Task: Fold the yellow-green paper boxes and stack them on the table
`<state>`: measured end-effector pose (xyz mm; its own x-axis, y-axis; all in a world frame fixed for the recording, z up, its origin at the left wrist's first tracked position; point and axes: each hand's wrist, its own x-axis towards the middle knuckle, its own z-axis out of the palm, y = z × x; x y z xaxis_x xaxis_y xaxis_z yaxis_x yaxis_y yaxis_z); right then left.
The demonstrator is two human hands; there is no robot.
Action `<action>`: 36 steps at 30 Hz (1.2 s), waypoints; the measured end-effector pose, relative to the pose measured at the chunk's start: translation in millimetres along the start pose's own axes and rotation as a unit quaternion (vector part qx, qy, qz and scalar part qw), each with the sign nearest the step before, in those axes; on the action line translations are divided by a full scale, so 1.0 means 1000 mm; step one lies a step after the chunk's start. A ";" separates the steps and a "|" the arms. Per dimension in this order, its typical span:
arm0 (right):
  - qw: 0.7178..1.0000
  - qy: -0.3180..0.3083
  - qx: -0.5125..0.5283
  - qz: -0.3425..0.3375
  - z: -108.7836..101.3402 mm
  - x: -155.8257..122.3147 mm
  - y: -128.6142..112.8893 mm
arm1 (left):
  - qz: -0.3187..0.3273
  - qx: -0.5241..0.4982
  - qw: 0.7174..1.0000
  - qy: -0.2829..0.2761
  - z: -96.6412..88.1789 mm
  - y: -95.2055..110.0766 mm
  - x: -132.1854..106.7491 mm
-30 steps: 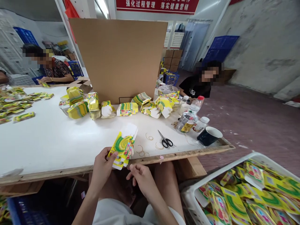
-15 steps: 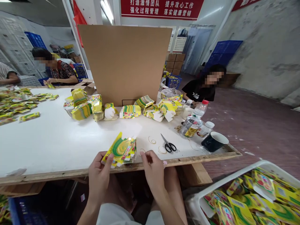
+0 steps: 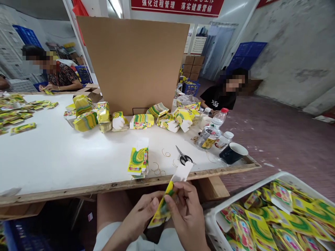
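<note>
Both my hands hold one flat yellow-and-green carton [image 3: 167, 198] edge-on over my lap, just below the table's front edge. My left hand [image 3: 143, 214] pinches its lower left side. My right hand [image 3: 187, 212] grips it from the right, fingers curled round it. The carton's white flap sticks up toward the table edge. A small stack of the same cartons [image 3: 138, 161] lies on the white table [image 3: 52, 157] near the front edge, untouched.
Rubber bands [image 3: 158, 170] and scissors [image 3: 184, 157] lie beside the stack. A dark cup [image 3: 233, 152], jar and bottles stand at the right corner. A white bin [image 3: 274, 212] of cartons is at my right. A cardboard sheet [image 3: 133, 62] stands behind bundled cartons. Two people sit nearby.
My left hand let go of the carton stack, which now rests on the table. Both hands dropped below the table edge and now hold a single carton.
</note>
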<state>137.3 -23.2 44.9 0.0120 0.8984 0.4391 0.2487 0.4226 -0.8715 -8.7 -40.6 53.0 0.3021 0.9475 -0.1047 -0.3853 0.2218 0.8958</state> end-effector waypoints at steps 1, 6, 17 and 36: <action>1.000 -0.007 0.007 0.004 -0.001 -0.003 0.000 | -0.022 -0.043 0.999 -0.014 0.004 0.000 0.002; 1.000 0.021 0.006 -0.006 -0.010 -0.008 0.000 | -0.049 -0.131 0.990 -0.021 0.018 -0.010 0.012; 0.985 -0.054 -0.025 0.163 -0.025 -0.014 0.033 | 0.041 0.047 0.996 0.059 0.010 -0.038 0.023; 0.992 -0.096 0.008 0.079 -0.058 0.014 0.030 | -0.009 0.000 0.999 -0.045 0.004 -0.033 0.018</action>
<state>201.1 -4.7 38.1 -0.1355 0.9592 0.2481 0.2431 0.2750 -0.9302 12.9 -32.3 22.8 0.3861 0.9189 -0.0810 -0.3794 0.2383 0.8940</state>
